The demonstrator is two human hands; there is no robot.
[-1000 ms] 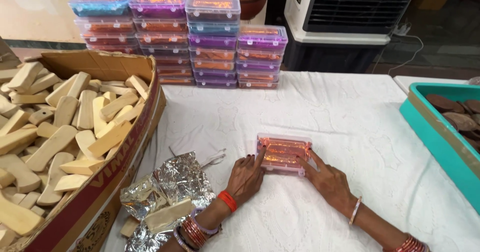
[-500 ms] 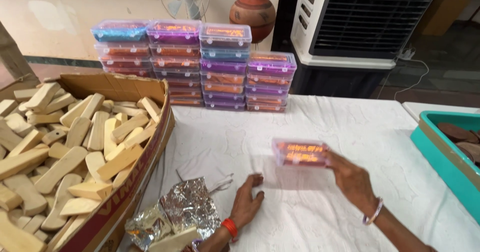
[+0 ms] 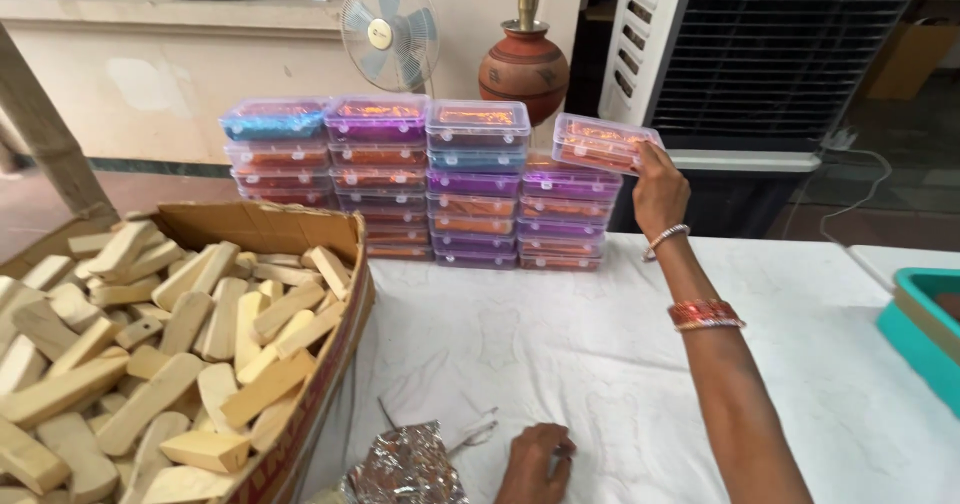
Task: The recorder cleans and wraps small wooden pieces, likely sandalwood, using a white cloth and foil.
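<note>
- Clear plastic box [image 3: 603, 142], one, with orange contents, was held tilted above the rightmost of four stacks of boxes [image 3: 430, 179] at the table's [image 3: 600, 364] far edge.
- Right hand [image 3: 660, 189] gripped its right end, fingers closed around it.
- Left hand [image 3: 535, 461] rested loosely curled on the white cloth beside one crumpled foil [image 3: 405, 464], seemingly empty.
- One cardboard carton [image 3: 290, 229] held many wooden blocks [image 3: 150, 344].

table [image 3: 620, 354], white cloth | far edge: stacked lidded boxes [image 3: 430, 189] | left: cardboard box [image 3: 300, 264] of wooden blocks | near edge: crumpled foil [image 3: 405, 464] | right: teal tray [image 3: 920, 334]
</note>
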